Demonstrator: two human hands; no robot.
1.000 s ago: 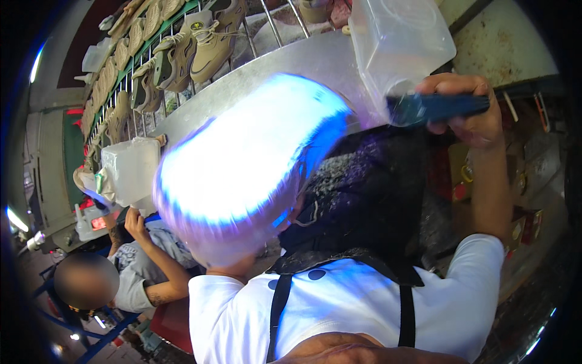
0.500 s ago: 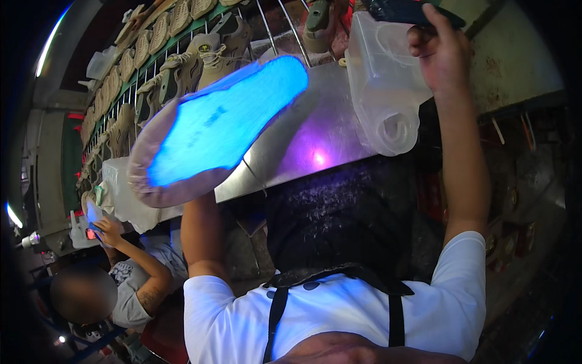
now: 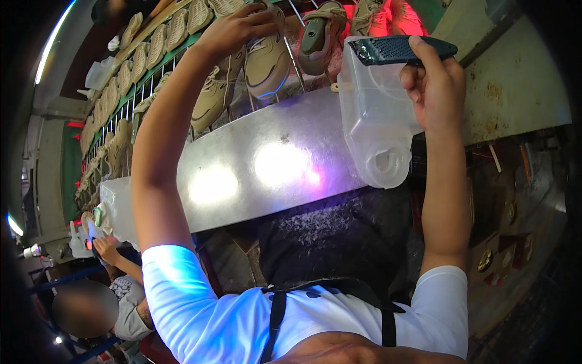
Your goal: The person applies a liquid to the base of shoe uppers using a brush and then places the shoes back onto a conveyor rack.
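My left hand (image 3: 239, 29) reaches up to the rack, closed over the heel end of a beige lace-up shoe (image 3: 267, 64). That shoe sits upright on the metal bars, its toe toward me, with a thin blue glow along the toe edge. On the right, my right hand (image 3: 438, 76) grips a dark green, oblong brush-like tool (image 3: 388, 50) with a dotted surface, its bristles not plainly visible. The tool is above a translucent plastic container (image 3: 379, 109) with a round spout-like end.
Several beige shoes (image 3: 212, 100) and loose soles (image 3: 176, 27) line the rack. A metal worktop (image 3: 242, 145) with bright light spots lies before me. At left a co-worker's hand (image 3: 107, 250) is beside another translucent container (image 3: 118, 206).
The shoe in my left hand, earlier held sole-up under blue light, is now upright on the rack bars. My right hand and its tool have come slightly lower and nearer.
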